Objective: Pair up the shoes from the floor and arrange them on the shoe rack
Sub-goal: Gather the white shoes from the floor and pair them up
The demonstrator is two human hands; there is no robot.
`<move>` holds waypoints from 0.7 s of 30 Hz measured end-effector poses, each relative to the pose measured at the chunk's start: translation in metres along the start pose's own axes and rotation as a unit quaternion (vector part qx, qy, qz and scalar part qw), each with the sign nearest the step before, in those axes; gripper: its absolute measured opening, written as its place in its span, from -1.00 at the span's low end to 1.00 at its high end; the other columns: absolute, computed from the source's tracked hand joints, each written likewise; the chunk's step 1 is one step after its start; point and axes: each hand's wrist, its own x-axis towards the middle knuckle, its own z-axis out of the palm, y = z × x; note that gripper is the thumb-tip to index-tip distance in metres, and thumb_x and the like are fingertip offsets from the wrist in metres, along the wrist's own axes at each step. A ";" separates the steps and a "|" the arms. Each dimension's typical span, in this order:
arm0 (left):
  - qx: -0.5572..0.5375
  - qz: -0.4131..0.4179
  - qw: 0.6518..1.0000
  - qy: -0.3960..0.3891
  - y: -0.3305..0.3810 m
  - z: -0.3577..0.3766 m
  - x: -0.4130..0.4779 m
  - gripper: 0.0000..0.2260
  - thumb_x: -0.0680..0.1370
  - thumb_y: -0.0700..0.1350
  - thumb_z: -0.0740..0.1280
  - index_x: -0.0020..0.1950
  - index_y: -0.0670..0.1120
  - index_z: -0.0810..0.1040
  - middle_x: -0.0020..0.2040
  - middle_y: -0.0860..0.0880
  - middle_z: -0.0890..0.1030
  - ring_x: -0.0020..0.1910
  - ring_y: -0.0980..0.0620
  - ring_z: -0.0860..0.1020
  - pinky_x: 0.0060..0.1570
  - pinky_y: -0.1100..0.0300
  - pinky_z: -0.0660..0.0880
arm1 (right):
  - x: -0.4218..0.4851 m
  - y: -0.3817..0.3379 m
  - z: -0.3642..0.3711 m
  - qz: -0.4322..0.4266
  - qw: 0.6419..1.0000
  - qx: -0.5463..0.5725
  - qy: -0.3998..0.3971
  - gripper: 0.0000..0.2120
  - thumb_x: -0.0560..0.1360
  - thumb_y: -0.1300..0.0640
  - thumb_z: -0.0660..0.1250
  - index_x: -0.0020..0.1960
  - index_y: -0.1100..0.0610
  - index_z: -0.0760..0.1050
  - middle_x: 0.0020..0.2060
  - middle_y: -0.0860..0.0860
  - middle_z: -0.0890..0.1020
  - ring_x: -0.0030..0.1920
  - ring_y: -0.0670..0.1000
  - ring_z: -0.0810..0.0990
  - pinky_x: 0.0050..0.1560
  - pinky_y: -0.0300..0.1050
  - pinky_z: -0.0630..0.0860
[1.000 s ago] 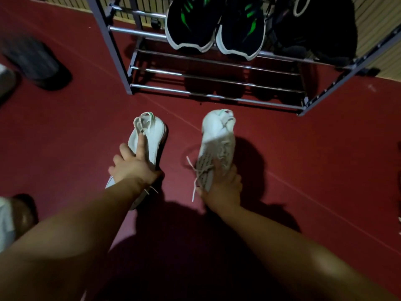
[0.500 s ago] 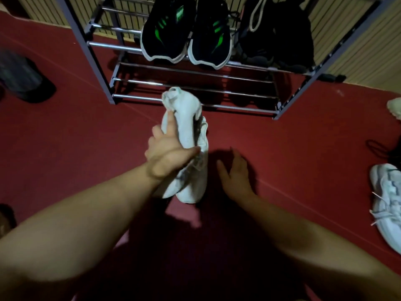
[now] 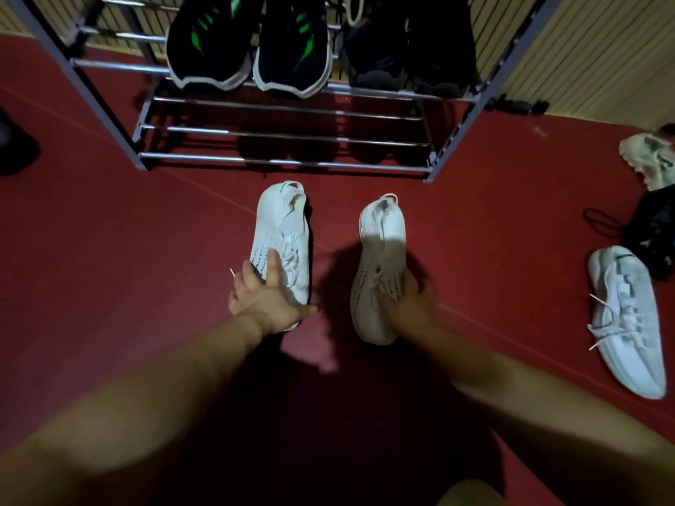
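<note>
Two white knit sneakers are in front of the metal shoe rack (image 3: 285, 161), heels toward it. My left hand (image 3: 264, 299) grips the left white sneaker (image 3: 281, 231) at its toe end, fingers over the laces. My right hand (image 3: 411, 304) grips the right white sneaker (image 3: 381, 250) at its toe end, in shadow. The two shoes are a hand's width apart. A black pair with green stripes (image 3: 252, 49) sits on an upper shelf of the rack, with a dark pair (image 3: 412, 49) beside it.
The rack's lowest rails carry nothing. On the red floor to the right lie a white sneaker (image 3: 626, 323), a black shoe (image 3: 653, 231) and a cream shoe (image 3: 650, 158). A dark shoe (image 3: 14, 147) shows at the left edge. A ribbed wall stands behind the rack.
Half a second ago my left hand held both white sneakers together and my right hand was flat on the floor. Now each hand holds one sneaker, apart.
</note>
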 end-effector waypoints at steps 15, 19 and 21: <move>0.004 -0.011 0.999 0.030 0.000 0.016 0.002 -0.02 0.37 0.37 0.29 0.52 0.12 -0.29 0.51 -0.27 -0.22 0.48 -0.27 -0.06 0.41 -0.05 0.07 | -0.011 -0.013 0.030 -0.038 0.992 -0.122 -0.007 0.00 0.36 -0.19 0.39 0.51 -0.14 -0.26 0.49 0.22 -0.26 0.49 0.28 -0.11 0.44 0.16 0.00; -0.049 -0.015 0.998 0.048 0.000 0.015 0.002 -0.09 0.35 0.30 0.36 0.53 0.16 -0.11 0.51 -0.22 -0.16 0.47 -0.26 -0.05 0.39 -0.10 0.09 | -0.009 -0.013 0.030 -0.014 0.991 -0.131 -0.010 0.03 0.35 -0.26 0.37 0.51 -0.11 -0.30 0.47 0.24 -0.31 0.50 0.27 -0.13 0.46 0.09 -0.05; -0.075 -0.005 0.996 0.056 -0.001 0.013 0.000 -0.14 0.35 0.25 0.38 0.52 0.19 -0.04 0.51 -0.19 -0.15 0.47 -0.26 -0.06 0.39 -0.12 0.10 | -0.010 -0.018 0.027 0.003 0.992 -0.127 -0.010 0.04 0.35 -0.32 0.34 0.52 -0.08 -0.29 0.47 0.24 -0.31 0.50 0.27 -0.15 0.47 0.09 -0.06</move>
